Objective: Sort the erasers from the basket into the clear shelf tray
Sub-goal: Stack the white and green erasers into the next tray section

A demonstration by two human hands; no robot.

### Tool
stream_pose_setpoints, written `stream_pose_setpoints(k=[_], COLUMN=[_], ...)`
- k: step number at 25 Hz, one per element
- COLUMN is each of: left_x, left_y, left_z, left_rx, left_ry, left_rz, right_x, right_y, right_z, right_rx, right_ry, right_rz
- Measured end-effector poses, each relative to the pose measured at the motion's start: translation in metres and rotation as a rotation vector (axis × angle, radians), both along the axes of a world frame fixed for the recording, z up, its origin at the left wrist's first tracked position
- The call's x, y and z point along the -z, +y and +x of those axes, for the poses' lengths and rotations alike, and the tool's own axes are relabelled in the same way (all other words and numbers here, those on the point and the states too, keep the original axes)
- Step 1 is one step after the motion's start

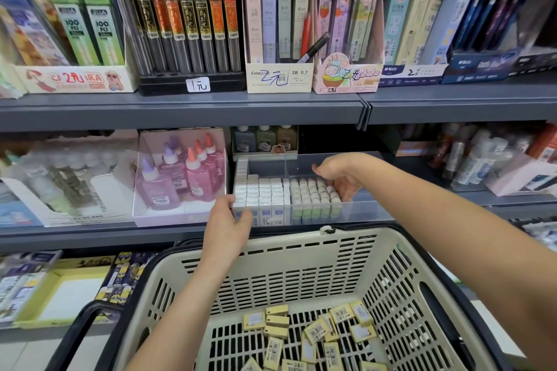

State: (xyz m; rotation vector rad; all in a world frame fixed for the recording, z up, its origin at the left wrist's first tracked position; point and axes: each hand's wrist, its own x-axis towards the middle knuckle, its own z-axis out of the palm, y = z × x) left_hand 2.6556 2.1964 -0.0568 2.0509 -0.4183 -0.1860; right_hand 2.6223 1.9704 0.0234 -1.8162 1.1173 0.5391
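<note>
— Where are our hands?

— Our left hand holds the near left corner of the clear tray, thumb at the rim and fingers against the front wall. Our right hand reaches into the tray's right compartment, with its fingers curled down onto the rightmost rounded erasers. We cannot tell whether they pinch one.

— What does the tray hold?

— A divider splits it. On the left we see white block erasers packed in rows, with one column running farther back along the left wall. On the right stand the rounded ones, white on top and green lower down.

— And the basket?

— The beige slotted basket with black handles is nearest us, below the tray. Yellow erasers with barcode labels lie loose on its floor.

— What surrounds all this?

— The tray stands on a grey shelf. Just left of it, a clear box holds pink and purple glue bottles. On the shelf above we see dark tubes with red and black caps, and slim pastel packs standing in cardboard display boxes.
</note>
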Motion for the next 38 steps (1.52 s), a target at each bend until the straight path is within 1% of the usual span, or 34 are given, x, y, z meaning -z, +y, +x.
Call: stream_pose_setpoints(k=[6,12,18,21,23,24,26,28,29,30,31,34,36,38], left_x=[-0.003,-0.008,-0.007,-0.005,-0.004,-0.005,-0.008,-0.006,-0.002,0.004,0.011,0.04,0.062,0.088], left_y=[0.0,0.002,0.005,0.006,0.008,0.009,0.013,0.016,0.017,0.017,0.016,0.007,-0.003,-0.014], left_z=[-0.002,-0.004,-0.005,-0.01,-0.015,-0.021,-0.034,-0.051,-0.062,-0.071,-0.08,-0.102,-0.118,-0.138], left_rx=[0.008,0.021,0.013,0.004,-0.024,-0.038,-0.037,0.029,0.088,0.157,0.232,0.453,0.598,0.753], left_ry=[0.025,0.043,0.036,-0.022,-0.099,-0.147,-0.217,-0.207,-0.192,-0.182,-0.177,-0.142,-0.053,0.038], left_rz=[0.015,0.044,0.039,0.058,0.08,0.077,-0.006,-0.095,-0.083,-0.031,0.04,0.228,0.346,0.46], right_x=[0.01,0.011,-0.003,-0.011,-0.017,-0.02,-0.022,-0.014,-0.004,0.008,0.022,0.065,0.082,0.092], right_y=[0.002,0.006,0.007,0.009,0.008,0.005,-0.002,0.0,0.005,0.012,0.02,0.034,0.035,0.032], right_z=[-0.005,-0.004,-0.009,-0.017,-0.025,-0.031,-0.048,-0.078,-0.099,-0.121,-0.143,-0.193,-0.21,-0.217], right_rx=[0.096,-0.1,-0.148,-0.234,-0.263,-0.269,-0.262,-0.265,-0.282,-0.318,-0.377,-0.524,-0.545,-0.635], right_ry=[-0.074,-0.014,-0.004,0.012,-0.016,-0.054,-0.189,-0.374,-0.451,-0.492,-0.472,-0.268,-0.185,-0.138], right_rz=[0.036,-0.143,-0.184,-0.34,-0.408,-0.419,-0.425,-0.403,-0.359,-0.297,-0.248,-0.17,-0.133,-0.17])
